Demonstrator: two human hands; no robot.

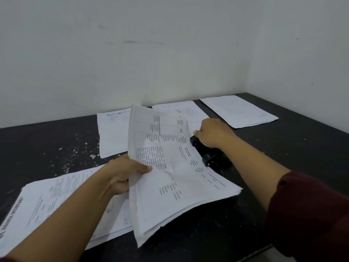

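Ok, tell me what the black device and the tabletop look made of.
Black device: probably plastic or painted metal, matte with slight sheen on its edges. Tabletop: hard dark surface, dull, with pale chipped flecks, so perhaps paint or laminate over board.

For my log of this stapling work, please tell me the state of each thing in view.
left hand: grips the held sheaf, thumb on top.
right hand: curled round the stapler's front end.
held sheaf: lifted, bent, its right edge at the stapler.
stapler: lying on the table; pressed or not, cannot tell.
front-left stack: flat on the table.
back-left stack: flat, partly hidden by the sheaf.
back-middle stack: flat.
back-right stack: flat.
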